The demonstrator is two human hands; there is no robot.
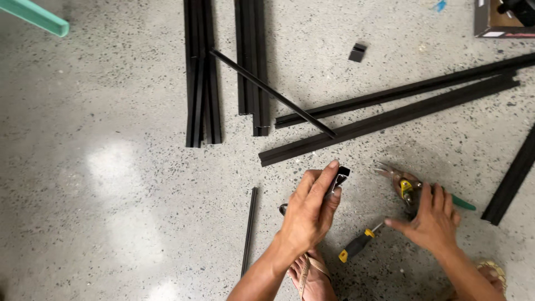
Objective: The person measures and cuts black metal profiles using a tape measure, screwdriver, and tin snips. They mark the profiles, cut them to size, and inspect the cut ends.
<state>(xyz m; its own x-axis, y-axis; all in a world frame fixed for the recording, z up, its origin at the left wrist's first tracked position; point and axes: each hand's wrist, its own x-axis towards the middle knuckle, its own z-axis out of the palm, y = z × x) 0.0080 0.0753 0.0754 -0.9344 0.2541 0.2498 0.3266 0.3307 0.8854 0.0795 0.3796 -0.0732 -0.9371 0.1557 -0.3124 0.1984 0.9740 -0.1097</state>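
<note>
Left hand (309, 214) clenched on a small black metal bracket (340, 177). Right hand (432, 220) released, flat over green-handled tin snips (415, 192) beside the bracket

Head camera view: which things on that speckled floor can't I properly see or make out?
- Small black piece: mostly covered by the left hand; its shape is unclear.
- Snips: handles lie under the right hand; only the jaws and a green tip show.
- Cardboard box: cut off by the top right corner; contents unclear.
- Screwdriver: its tip is too thin to tell the type.
- Long black rails: ends run past the right edge.
</note>
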